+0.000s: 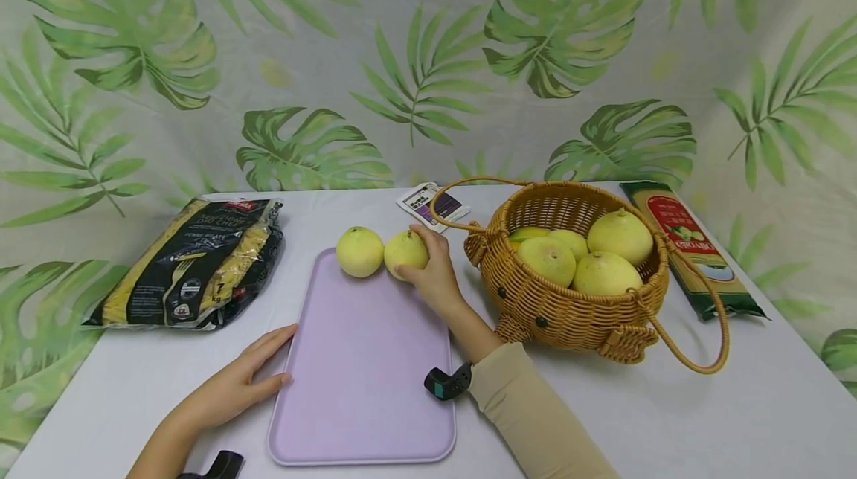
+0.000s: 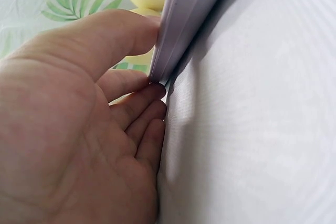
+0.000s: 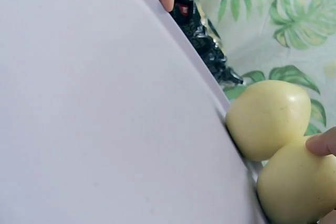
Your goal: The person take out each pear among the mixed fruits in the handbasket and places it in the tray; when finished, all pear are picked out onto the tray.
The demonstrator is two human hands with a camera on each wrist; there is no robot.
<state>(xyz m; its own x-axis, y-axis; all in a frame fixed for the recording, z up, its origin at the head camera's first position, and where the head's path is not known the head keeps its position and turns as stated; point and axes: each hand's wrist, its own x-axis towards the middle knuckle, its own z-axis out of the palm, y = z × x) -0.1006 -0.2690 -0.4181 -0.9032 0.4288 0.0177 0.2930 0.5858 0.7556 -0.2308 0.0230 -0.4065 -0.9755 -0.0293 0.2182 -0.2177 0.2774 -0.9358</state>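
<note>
On the far end of a lilac tray (image 1: 364,382) sit two round, pale yellow melons side by side, the left melon (image 1: 360,251) and the right melon (image 1: 405,254). My right hand (image 1: 435,271) grips the right melon from its right side, with the thumb in front. In the right wrist view the two melons (image 3: 270,119) appear to touch, and a thumb (image 3: 323,142) lies on the nearer one. My left hand (image 1: 230,388) rests at the tray's left edge, its fingers extended. The left wrist view has that hand's thumb (image 2: 126,35) and fingertips against the tray rim (image 2: 173,30).
To the right stands a wicker basket (image 1: 569,315) holding several similar melons, its handles sticking out. A green and red packet (image 1: 689,241) lies beyond it. At the left is a black and yellow bag (image 1: 194,263); a small white and purple packet (image 1: 431,205) lies behind the tray.
</note>
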